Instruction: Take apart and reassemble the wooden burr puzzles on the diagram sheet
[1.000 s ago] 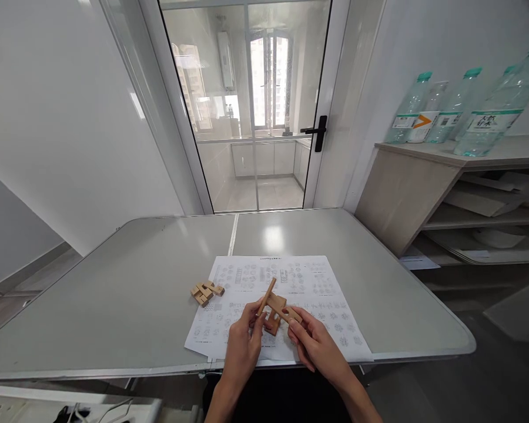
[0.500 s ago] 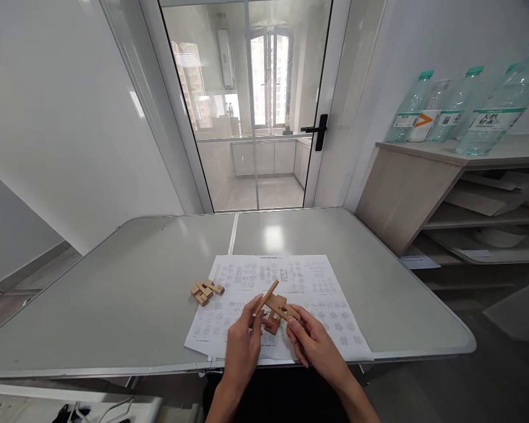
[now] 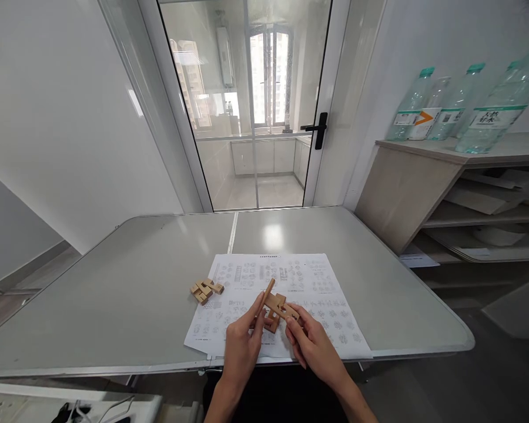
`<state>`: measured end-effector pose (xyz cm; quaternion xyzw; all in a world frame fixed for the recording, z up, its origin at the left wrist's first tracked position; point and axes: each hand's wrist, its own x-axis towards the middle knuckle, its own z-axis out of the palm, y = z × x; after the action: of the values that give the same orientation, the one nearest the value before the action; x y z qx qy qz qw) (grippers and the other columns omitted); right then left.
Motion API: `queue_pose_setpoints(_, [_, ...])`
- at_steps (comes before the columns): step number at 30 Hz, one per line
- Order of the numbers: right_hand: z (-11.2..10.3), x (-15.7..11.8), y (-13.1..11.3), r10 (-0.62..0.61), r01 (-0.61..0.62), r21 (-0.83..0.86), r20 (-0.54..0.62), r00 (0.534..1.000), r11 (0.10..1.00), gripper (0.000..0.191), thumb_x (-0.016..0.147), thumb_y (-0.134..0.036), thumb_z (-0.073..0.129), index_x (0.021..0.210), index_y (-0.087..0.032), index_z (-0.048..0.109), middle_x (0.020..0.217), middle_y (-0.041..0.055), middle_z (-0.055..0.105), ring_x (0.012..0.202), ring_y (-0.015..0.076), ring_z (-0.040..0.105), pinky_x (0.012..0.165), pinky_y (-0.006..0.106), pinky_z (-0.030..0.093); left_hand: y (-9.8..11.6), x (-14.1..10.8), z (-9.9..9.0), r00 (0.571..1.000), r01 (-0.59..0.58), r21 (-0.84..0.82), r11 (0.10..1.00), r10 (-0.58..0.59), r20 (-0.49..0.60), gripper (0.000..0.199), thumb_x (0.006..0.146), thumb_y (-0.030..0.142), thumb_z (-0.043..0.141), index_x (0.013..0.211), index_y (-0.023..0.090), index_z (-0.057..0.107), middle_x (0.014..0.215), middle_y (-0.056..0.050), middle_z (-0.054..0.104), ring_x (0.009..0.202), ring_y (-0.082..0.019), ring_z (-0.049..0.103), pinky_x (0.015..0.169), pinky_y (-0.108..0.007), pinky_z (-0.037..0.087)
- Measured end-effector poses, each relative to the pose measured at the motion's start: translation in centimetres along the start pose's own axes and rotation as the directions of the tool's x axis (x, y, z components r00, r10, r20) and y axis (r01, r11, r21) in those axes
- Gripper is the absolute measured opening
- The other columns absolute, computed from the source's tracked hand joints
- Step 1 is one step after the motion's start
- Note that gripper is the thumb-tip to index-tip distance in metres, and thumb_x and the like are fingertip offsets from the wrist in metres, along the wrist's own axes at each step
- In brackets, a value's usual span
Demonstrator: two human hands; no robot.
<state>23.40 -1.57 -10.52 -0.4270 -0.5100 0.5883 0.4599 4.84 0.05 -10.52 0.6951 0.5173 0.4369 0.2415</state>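
My left hand (image 3: 243,338) is closed on a thin wooden stick (image 3: 269,289), which tilts up and to the right between thumb and fingers. My right hand (image 3: 311,335) pinches a notched wooden puzzle piece (image 3: 275,303) by its right end. That piece slants down to the right, and its left end is close to the stick; I cannot tell whether they touch. Below it, between the hands, shows another wooden puzzle piece (image 3: 272,324), partly hidden by the fingers. Under both hands lie printed sheets (image 3: 308,282) with rows of small line diagrams.
A cluster of wooden puzzle pieces (image 3: 205,290) sits at the sheets' left edge on the grey table (image 3: 127,294). Beyond the table stands a glass door (image 3: 220,158). At right, a shelf unit (image 3: 414,182) bears several water bottles (image 3: 489,120).
The stick in my left hand has turned a little more upright and shifted slightly left. My right hand still pinches the notched piece in nearly the same place.
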Motion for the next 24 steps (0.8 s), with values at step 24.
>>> queue_pose_setpoints(24, [-0.33,-0.05,-0.6,0.013,-0.012,-0.007,0.033,0.999,1.0,0.053,0.101,-0.066,0.051,0.132,-0.023,0.057,0.067,-0.0066,0.048,0.037,0.0074,0.037,0.037,0.024,0.031,0.58,0.27,-0.38,0.998,-0.011,-0.077,0.997,0.017,0.065,0.045,0.107,0.035,0.053,0.151,0.032,0.056,0.144,-0.003,0.068,0.108,-0.021,0.078,0.096,-0.031,0.061])
